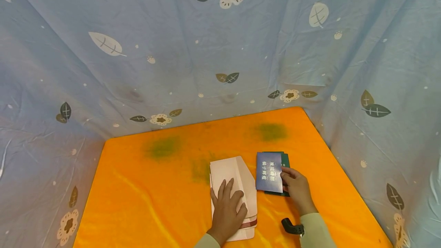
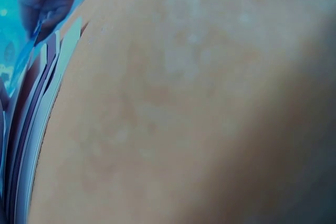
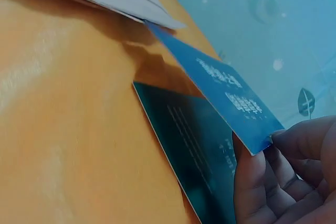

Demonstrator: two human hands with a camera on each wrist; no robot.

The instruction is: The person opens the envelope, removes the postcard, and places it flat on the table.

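My left hand [image 1: 226, 210] rests with spread fingers on a stack of pale pink envelopes [image 1: 225, 168], whose top one has its flap unfolded to the right. A dark red band crosses an envelope [image 1: 249, 224] lower in the stack. Between thumb and fingers, my right hand [image 1: 300, 191] pinches the near right edge of a blue card [image 1: 268, 171] with white writing. That card is tilted, its far end close to the envelopes in the right wrist view. Partly hidden beneath it, a dark green card [image 3: 178, 129] lies on the orange cloth.
An orange cloth [image 1: 165, 190] with greenish smudges covers the table. Blue curtains [image 1: 165, 49] printed with leaves and flowers enclose the back and both sides. A black strap [image 1: 292, 226] is at the right wrist.
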